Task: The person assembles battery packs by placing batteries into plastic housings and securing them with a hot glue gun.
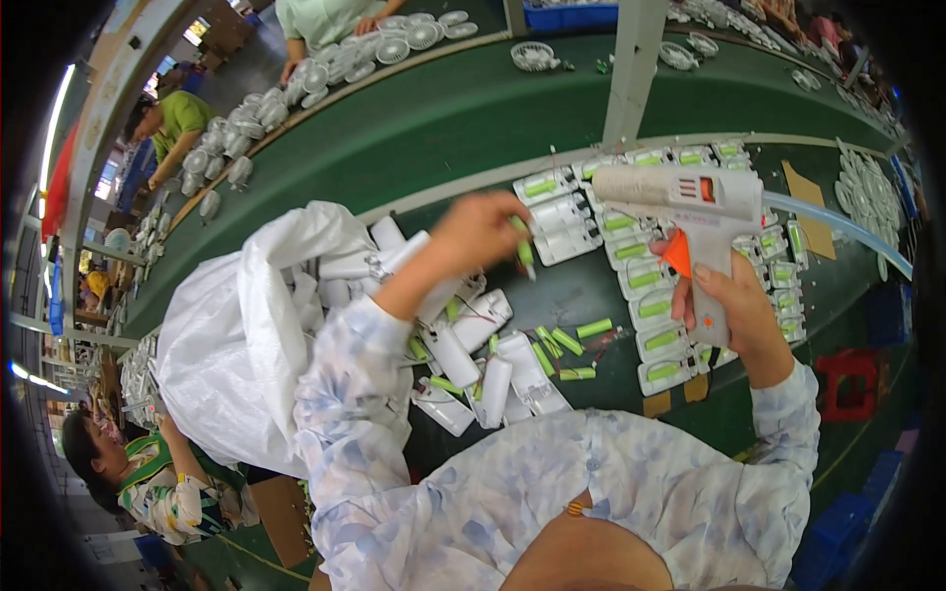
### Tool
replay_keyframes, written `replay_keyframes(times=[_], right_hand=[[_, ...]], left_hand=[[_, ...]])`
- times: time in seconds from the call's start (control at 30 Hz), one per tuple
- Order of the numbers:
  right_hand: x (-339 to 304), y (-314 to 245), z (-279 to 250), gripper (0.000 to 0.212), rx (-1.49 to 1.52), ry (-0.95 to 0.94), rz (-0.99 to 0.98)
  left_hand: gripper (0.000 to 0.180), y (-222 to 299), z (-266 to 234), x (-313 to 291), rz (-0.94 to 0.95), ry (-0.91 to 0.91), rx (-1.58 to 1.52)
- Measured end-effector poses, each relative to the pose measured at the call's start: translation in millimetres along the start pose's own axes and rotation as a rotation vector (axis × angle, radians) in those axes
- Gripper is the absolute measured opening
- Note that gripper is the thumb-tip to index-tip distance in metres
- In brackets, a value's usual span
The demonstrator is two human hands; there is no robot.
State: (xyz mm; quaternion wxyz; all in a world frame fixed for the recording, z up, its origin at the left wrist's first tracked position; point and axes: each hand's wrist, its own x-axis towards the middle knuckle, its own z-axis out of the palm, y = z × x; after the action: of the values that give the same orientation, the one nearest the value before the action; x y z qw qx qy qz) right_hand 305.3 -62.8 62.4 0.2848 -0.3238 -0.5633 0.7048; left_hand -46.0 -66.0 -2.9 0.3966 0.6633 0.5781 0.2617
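**Glue gun in one hand, green cell in the other**

In the right half of the frame we see the right hand wrapped tight around the grip of a white glue gun, its fingers closed on the handle beside the orange trigger. The gun points left, and a pale blue hose runs off from its rear toward the right edge.

Just above the centre, the left hand is lifted over the bench, its fingers pinched shut on a small green battery cell that hangs down from them, near the gun's nozzle but apart from it.

Below the hands, loose green cells lie on the dark surface among white plastic housings. Rows of open white cases with green cells fitted fill the right centre, beneath the gun. A big white sack bulges at the centre left. Along the upper left, small white fans line the far side of the green bench, where other people work.
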Motion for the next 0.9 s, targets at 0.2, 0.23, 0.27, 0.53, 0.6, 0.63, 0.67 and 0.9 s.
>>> replay_keyframes(times=[0.2, 0.23, 0.27, 0.53, 0.6, 0.63, 0.67, 0.9], right_hand=[[15.2, 13.9, -0.7, 0.044, 0.000, 0.021, 0.078], [17.4, 17.8, -2.4, 0.045, -0.029, 0.027, 0.094], [19.2, 20.3, -4.2, 0.047, -0.056, 0.032, 0.109], [23.3, 24.1, -7.7, 0.036, -0.028, 0.032, 0.132], [24.9, 29.2, -8.2, 0.035, -0.015, 0.050, 0.164], [26.4, 31.2, -9.2, 0.034, -0.036, 0.023, 0.182], [25.7, 32.0, -8.2, 0.034, -0.049, 0.002, 0.194], [42.1, 36.8, 2.2, 0.031, -0.106, 0.001, 0.253]], left_hand=[[0.019, -59.8, -49.5, 29.2, -0.162, 0.250, -0.196], [0.019, -58.4, -45.9, 32.6, -0.168, 0.244, -0.203], [0.018, -56.4, -42.4, 36.8, -0.224, 0.251, -0.108], [0.031, -48.2, -32.6, 30.7, -0.294, 0.101, 0.568], [0.030, -49.2, -27.3, 25.8, -0.080, 0.106, 0.695], [0.030, -49.6, -21.1, 24.8, -0.077, 0.107, 0.686], [0.028, -48.7, -13.6, 24.1, 0.007, 0.137, 0.678], [0.008, -55.4, -1.0, 32.8, 0.247, 0.199, 0.811]])
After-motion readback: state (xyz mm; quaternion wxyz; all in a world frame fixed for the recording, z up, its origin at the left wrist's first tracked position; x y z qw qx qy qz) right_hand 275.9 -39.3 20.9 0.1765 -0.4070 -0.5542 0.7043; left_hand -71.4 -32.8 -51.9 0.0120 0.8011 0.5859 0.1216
